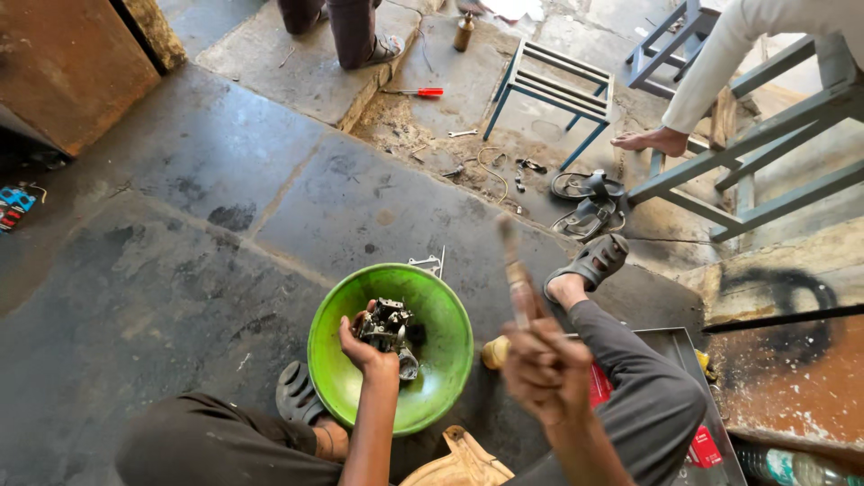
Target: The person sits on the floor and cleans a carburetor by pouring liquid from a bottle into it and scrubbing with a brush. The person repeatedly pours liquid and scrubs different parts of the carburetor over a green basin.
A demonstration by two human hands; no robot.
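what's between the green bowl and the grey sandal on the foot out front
In the head view, only bare dark stone floor lies between the green bowl and the grey sandal; the right hand's blurred brush crosses above it.

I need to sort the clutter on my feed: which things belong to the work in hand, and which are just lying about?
In hand:
- left hand holding a dark metal engine part
- round green plastic bowl beneath it
- right hand holding a blurred thin brush-like tool

Lying about:
- red-handled screwdriver
- blue metal stool
- dark sandals
- small brown bottle
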